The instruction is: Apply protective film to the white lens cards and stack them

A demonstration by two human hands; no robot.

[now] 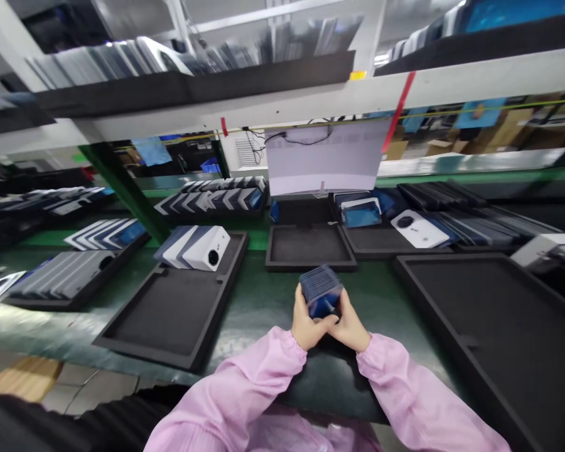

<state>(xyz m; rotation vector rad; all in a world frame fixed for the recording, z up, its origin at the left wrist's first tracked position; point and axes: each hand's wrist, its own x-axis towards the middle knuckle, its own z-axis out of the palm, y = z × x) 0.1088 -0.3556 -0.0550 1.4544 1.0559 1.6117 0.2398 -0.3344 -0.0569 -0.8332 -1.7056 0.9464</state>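
Both hands, left point(306, 326) & right point(351, 326), closed round stack of thin blue-filmed rectangular panels point(321, 290); black foam tray point(309, 247) just behind; no legible writing.

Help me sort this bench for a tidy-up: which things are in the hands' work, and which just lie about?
In hand:
- left hand
- right hand
- stack of thin blue-edged dark panels, held by both

Lying about:
- empty black foam tray
- white camera-holed back cover
- large black tray
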